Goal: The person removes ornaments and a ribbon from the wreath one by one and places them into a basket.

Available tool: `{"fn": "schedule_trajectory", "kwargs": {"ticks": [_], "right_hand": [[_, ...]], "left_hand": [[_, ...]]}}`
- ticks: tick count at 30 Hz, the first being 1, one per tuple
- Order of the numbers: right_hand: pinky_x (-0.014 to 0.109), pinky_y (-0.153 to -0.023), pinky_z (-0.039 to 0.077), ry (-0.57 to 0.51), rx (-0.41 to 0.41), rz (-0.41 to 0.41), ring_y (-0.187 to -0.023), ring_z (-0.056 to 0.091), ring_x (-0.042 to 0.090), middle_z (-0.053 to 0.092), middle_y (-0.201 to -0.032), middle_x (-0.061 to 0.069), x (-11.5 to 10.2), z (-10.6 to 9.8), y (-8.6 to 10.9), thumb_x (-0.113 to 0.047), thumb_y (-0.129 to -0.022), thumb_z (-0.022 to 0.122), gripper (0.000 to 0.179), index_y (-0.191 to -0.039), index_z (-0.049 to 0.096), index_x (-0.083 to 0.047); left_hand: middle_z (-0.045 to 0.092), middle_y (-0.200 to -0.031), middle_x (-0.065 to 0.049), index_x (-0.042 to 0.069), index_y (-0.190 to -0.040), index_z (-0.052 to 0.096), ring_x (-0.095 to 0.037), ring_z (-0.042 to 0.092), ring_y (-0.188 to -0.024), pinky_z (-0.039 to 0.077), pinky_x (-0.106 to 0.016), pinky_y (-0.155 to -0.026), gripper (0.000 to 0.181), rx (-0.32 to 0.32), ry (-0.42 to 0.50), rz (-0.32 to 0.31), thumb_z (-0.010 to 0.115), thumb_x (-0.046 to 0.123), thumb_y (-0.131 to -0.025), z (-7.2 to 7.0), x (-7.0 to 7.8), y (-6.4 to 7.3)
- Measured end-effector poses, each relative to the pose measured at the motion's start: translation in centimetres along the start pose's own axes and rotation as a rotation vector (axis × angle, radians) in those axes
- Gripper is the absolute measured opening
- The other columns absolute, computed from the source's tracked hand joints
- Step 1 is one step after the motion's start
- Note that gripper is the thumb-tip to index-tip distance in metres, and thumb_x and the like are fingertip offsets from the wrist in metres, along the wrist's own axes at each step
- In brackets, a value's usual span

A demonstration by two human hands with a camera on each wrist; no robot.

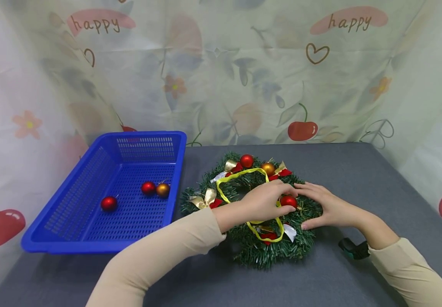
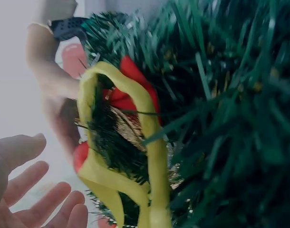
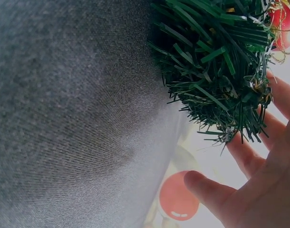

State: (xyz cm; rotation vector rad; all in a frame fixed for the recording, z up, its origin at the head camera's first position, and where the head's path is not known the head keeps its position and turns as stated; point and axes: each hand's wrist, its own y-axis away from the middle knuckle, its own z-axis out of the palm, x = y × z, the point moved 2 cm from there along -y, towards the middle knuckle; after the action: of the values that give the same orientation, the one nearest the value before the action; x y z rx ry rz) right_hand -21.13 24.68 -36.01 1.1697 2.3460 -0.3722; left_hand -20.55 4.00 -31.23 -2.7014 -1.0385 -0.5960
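A green Christmas wreath (image 1: 272,256) lies on the table, decorated with baubles, bows and a looped yellow ribbon (image 1: 240,174). Over its right part is my left hand (image 1: 265,198), with thumb and fingers apart on either side of a red bauble (image 1: 289,201). The left wrist view shows those fingers (image 2: 35,187) loosely bent, holding nothing. At the wreath's right edge my right hand (image 1: 330,209) spreads its fingers and thumb around the greenery. In the right wrist view its fingers (image 3: 245,154) reach behind the tinsel; whether they press on it is partly hidden.
To the left stands a blue plastic basket (image 1: 71,246) holding two red baubles and a gold bauble (image 1: 163,190). A black strap-like device (image 1: 353,248) sits by the right wrist. Patterned curtain (image 1: 217,85) encloses the back and sides of the grey table (image 1: 344,166).
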Motion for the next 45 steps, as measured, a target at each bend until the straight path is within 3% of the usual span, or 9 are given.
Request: {"fn": "schedule_trajectory", "kwargs": {"ticks": [4, 9, 17, 34, 45], "right_hand": [[0.071, -0.097, 0.022, 0.001, 0.004, -0.012, -0.135, 0.018, 0.05, 0.032, -0.148, 0.022, 0.1, 0.1, 0.0, -0.035, -0.072, 0.079, 0.083, -0.139, 0.041, -0.005], [0.071, -0.097, 0.023, 0.006, 0.002, -0.007, -0.136, 0.018, 0.049, 0.031, -0.149, 0.021, 0.1, 0.1, 0.0, -0.036, -0.072, 0.078, 0.082, -0.14, 0.041, -0.006], [0.072, -0.096, 0.023, 0.009, -0.005, 0.019, -0.136, 0.018, 0.049, 0.03, -0.149, 0.021, 0.0, 0.0, 0.0, -0.037, -0.073, 0.078, 0.083, -0.14, 0.04, -0.007], [0.072, -0.096, 0.023, 0.0, 0.003, 0.006, -0.135, 0.018, 0.05, 0.031, -0.148, 0.022, -0.1, 0.0, 0.0, -0.035, -0.072, 0.079, 0.081, -0.138, 0.042, -0.006], [0.073, -0.096, 0.022, -0.008, 0.012, -0.015, -0.135, 0.018, 0.051, 0.032, -0.148, 0.02, -0.2, 0.1, 0.0, -0.034, -0.073, 0.078, 0.077, -0.138, 0.044, -0.009]], "left_hand": [[0.056, -0.129, 0.0, 0.018, -0.128, 0.055, -0.012, 0.056, -0.113, 0.047, -0.021, -0.093, 0.039, 0.018, -0.024, -0.034, 0.059, 0.031, -0.091, 0.5, -0.3, -0.7], [0.055, -0.129, -0.001, 0.019, -0.131, 0.054, -0.012, 0.057, -0.111, 0.048, -0.021, -0.09, 0.042, -0.009, -0.037, -0.068, 0.06, 0.032, -0.091, 1.3, -0.7, -1.5], [0.059, -0.125, 0.001, 0.02, -0.128, 0.056, -0.011, 0.058, -0.108, 0.048, -0.021, -0.088, 0.038, -0.029, -0.069, -0.076, 0.06, 0.029, -0.091, 2.1, -0.9, -1.8], [0.061, -0.123, 0.0, 0.018, -0.123, 0.059, -0.012, 0.059, -0.107, 0.048, -0.019, -0.087, 0.035, 0.013, -0.081, -0.011, 0.063, 0.026, -0.089, 1.0, -0.7, -1.1], [0.06, -0.121, 0.0, 0.018, -0.125, 0.059, -0.012, 0.058, -0.104, 0.048, -0.018, -0.086, 0.037, 0.029, -0.074, -0.006, 0.063, 0.026, -0.089, 0.0, -0.8, -0.3]]}}
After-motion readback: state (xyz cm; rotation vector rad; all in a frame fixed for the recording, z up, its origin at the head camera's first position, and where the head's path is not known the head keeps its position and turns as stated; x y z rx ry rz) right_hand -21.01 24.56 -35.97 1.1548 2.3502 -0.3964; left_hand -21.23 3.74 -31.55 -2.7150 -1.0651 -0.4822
